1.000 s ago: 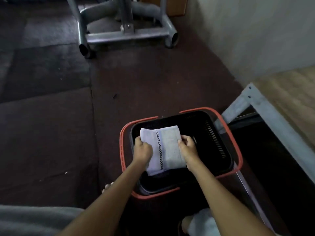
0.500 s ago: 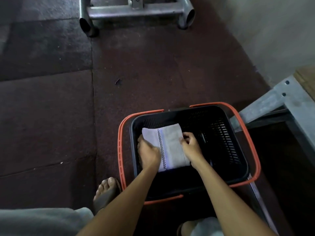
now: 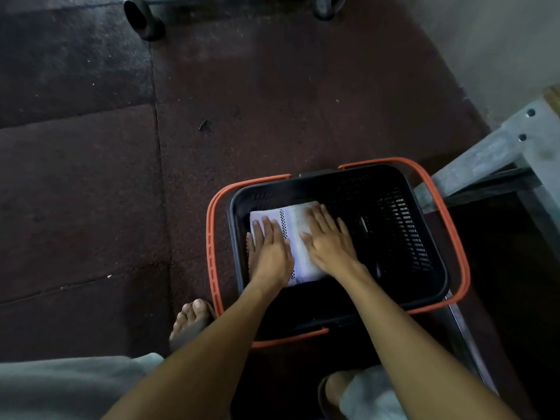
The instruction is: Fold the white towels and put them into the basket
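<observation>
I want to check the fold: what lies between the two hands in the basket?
In the head view, only the folded white towel shows between the left hand and the right hand: a strip with its checkered stripe.

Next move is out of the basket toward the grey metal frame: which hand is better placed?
Right, probably. The right hand lies flat on the folded white towel, on the side of the grey metal frame; the left hand presses the towel beside the left wall of the black plastic basket.
</observation>
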`<state>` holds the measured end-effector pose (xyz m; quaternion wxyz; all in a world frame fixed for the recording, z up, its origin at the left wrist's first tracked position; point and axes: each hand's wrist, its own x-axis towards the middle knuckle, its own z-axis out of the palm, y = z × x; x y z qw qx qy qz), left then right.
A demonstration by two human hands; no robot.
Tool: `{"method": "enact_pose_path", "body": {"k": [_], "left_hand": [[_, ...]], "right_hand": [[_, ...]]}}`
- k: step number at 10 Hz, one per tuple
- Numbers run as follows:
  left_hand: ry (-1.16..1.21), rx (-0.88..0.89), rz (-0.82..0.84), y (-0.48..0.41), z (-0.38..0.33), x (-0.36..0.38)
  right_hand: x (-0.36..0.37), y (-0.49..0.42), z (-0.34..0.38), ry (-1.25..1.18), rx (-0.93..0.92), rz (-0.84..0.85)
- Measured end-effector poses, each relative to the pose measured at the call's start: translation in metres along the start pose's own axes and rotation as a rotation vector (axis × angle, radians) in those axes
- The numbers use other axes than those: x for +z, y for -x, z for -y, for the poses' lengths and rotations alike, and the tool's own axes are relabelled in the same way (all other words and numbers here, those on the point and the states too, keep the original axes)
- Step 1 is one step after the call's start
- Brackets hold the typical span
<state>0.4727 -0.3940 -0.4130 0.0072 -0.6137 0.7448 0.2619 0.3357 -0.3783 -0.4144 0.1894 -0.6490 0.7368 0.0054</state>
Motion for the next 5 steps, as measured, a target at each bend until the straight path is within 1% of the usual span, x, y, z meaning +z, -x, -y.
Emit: {"method": "enact_pose_path", "body": {"k": [1, 2, 3, 4, 5], "left_hand": [[-0.017, 0.009, -0.006, -0.015, 0.005, 0.015], [-0.055, -0.001, -0.044, -0.019, 0.008, 0.026], [-0.035, -0.018, -0.077, -0.018, 0.005, 0.032], [-0.015, -0.050, 0.012, -0.020, 0.000, 0.019], [-0.043, -0.018, 0.075, -0.014, -0.004, -0.013]], "right_hand": [[0.016, -0.013, -0.005, 0.065, 0.028, -0.009], [0.023, -0.018, -0.006, 0.076, 0.033, -0.001], [0.025, -0.020, -0.008, 0.086, 0.050, 0.061], [0.012, -0.021, -0.006, 0.084, 0.061, 0.114], [-0.013, -0.009, 0.002, 0.087, 0.067, 0.140]]}}
